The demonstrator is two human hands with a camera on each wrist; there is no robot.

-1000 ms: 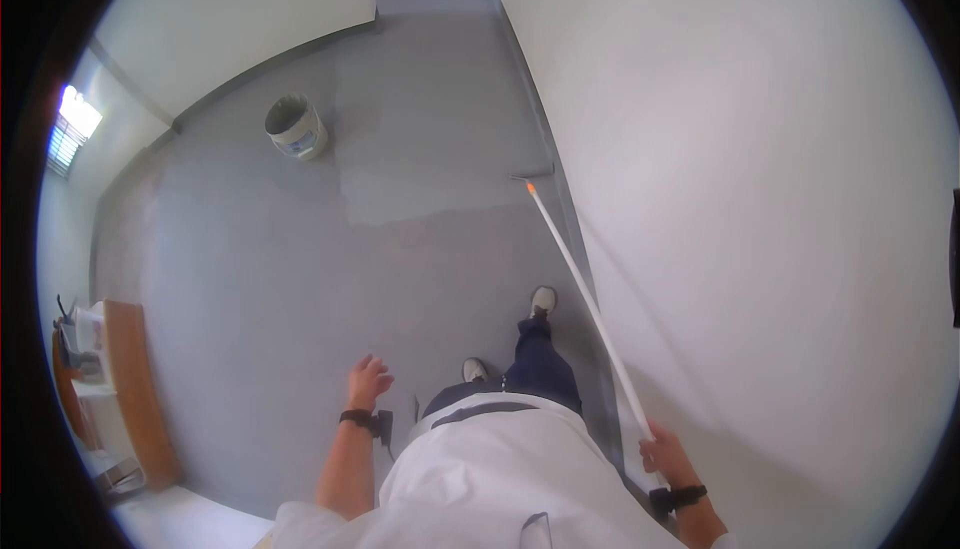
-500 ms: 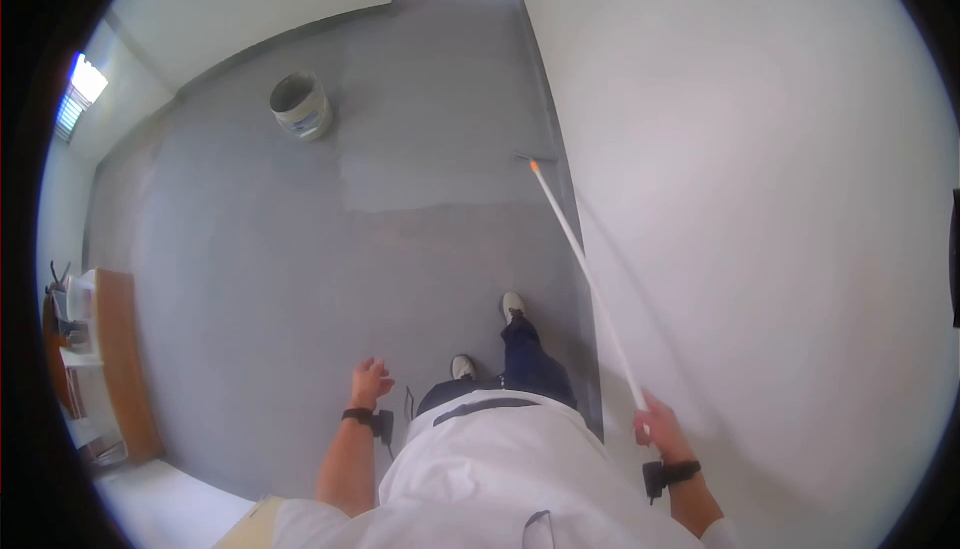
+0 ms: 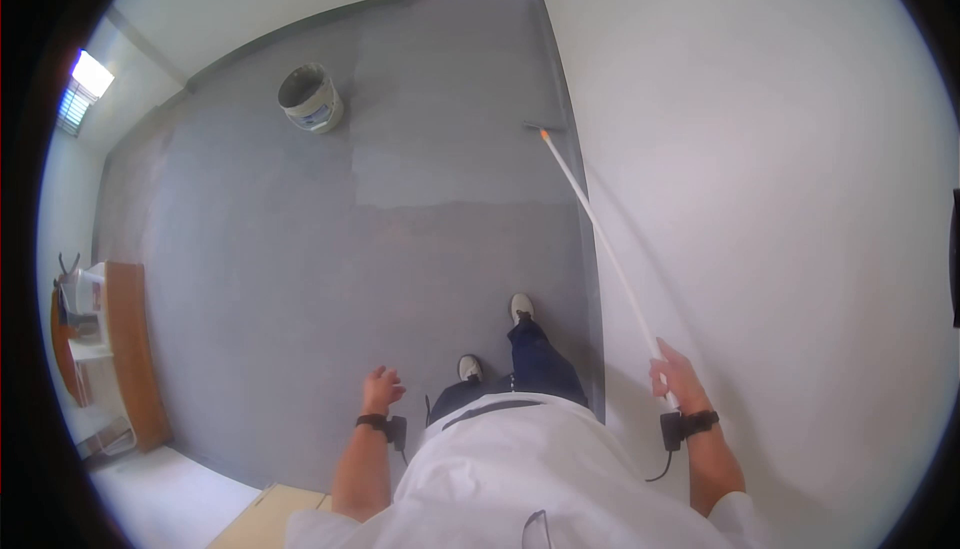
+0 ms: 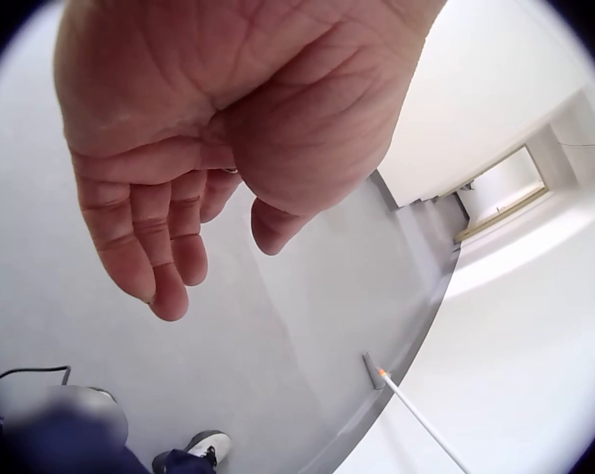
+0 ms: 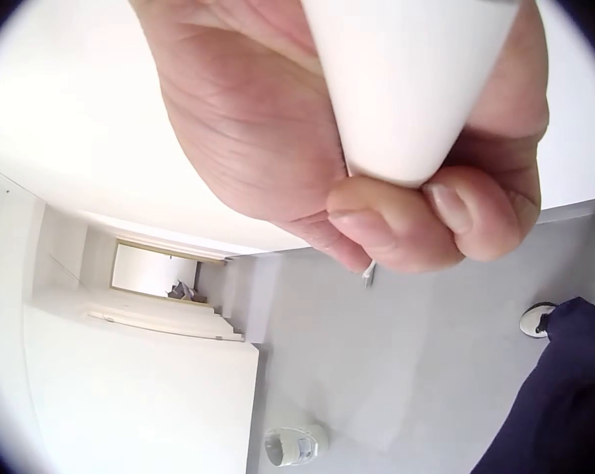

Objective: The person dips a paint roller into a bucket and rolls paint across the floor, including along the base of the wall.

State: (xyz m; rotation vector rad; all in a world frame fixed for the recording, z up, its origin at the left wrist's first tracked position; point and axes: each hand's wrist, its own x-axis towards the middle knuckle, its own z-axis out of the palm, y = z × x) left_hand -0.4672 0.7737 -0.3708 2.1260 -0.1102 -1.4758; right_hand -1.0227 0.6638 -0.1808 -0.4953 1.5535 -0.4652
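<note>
Head view: the right hand (image 3: 682,379) sensibly curls round the near end of a seemingly light, stiff pole (image 3: 609,249), roller (image 3: 533,125) on the floor (image 3: 290,259) beside the wall (image 3: 780,169), the left hand (image 3: 381,390) slack, empty.

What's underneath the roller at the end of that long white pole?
Grey floor shows around the roller, close to the white wall. The strip directly beneath is covered by the roller itself, so that bit can't be seen.
</note>
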